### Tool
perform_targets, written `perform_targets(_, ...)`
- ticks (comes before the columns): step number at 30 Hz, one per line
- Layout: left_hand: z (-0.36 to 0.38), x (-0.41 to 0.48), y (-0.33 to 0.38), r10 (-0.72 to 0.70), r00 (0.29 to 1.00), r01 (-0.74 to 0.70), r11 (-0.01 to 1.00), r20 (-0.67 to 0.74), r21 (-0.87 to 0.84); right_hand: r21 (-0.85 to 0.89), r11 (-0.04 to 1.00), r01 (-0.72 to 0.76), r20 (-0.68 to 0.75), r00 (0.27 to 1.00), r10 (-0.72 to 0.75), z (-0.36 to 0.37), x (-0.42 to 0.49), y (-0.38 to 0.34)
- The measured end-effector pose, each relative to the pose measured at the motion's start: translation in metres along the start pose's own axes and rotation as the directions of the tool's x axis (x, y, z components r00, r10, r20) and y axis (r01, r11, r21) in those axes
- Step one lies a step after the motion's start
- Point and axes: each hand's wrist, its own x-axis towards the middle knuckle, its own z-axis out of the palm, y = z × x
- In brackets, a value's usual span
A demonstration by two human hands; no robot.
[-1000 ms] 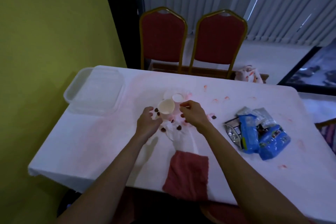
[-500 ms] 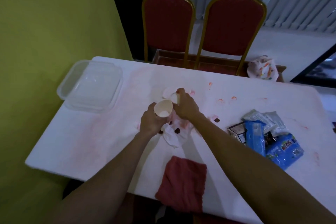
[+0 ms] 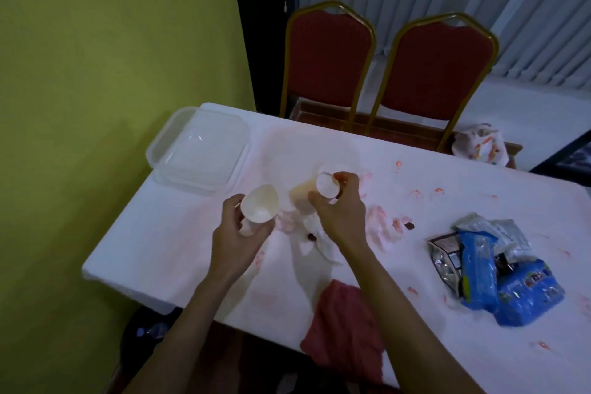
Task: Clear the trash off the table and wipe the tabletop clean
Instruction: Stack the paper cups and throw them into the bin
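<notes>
My left hand [image 3: 238,233] grips a white paper cup [image 3: 260,203], its mouth tilted toward me, above the white table [image 3: 166,240]. My right hand [image 3: 343,211] holds a second paper cup [image 3: 326,186] on its side, just right of the first and apart from it. Under my hands lie crumpled white tissue [image 3: 315,241] and small dark crumbs [image 3: 409,226]. Red smears [image 3: 377,217] stain the tabletop. A red cloth [image 3: 347,329] hangs over the near edge. Blue and silver snack wrappers [image 3: 486,269] lie in a heap on the right.
A clear plastic container with lid [image 3: 200,150] sits at the far left corner. Two red chairs with gold frames [image 3: 329,54] stand behind the table. A patterned white bag [image 3: 479,147] rests past the far edge. A yellow-green wall [image 3: 96,73] runs along the left.
Both hands have lifted off the table, each with a paper cup. The cups, close together half a second ago, are now apart, the right one turned on its side.
</notes>
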Motion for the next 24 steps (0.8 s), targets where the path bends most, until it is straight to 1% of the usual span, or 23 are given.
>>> perform_targets(3,-0.045,-0.023,-0.029,-0.062,0.998,0.061,0.997,-0.027,-0.038,0.038,0.998,-0.041,0.099,0.994,0.037,0.034,-0.034,-0.01)
perform_targets(7,-0.103,-0.053,-0.081,-0.147,0.984,0.133,0.983,-0.103,-0.125,0.031,0.996,-0.085,0.249,0.966,0.075,0.091,-0.08,-0.021)
perform_targets(11,-0.153,-0.086,-0.135,-0.226,0.956,0.187,0.96,-0.186,-0.208,-0.023,0.999,-0.048,0.387,0.921,0.053,0.15,-0.132,-0.026)
perform_targets(16,-0.206,-0.12,-0.199,-0.301,0.92,0.239,0.939,-0.251,-0.249,-0.129,0.992,0.009,0.49,0.87,0.056,0.215,-0.187,-0.024)
perform_targets(18,-0.228,-0.138,-0.227,-0.364,0.894,0.289,0.914,-0.261,-0.284,-0.168,0.986,0.019,0.536,0.841,0.075,0.244,-0.21,-0.019)
perform_targets(22,-0.271,-0.167,-0.275,-0.479,0.82,0.374,0.863,-0.313,-0.34,-0.194,0.98,0.042,0.656,0.749,0.098,0.295,-0.253,-0.015)
perform_targets(24,-0.288,-0.179,-0.295,-0.532,0.782,0.416,0.834,-0.325,-0.363,-0.217,0.975,0.056,0.674,0.731,0.108,0.312,-0.273,-0.016)
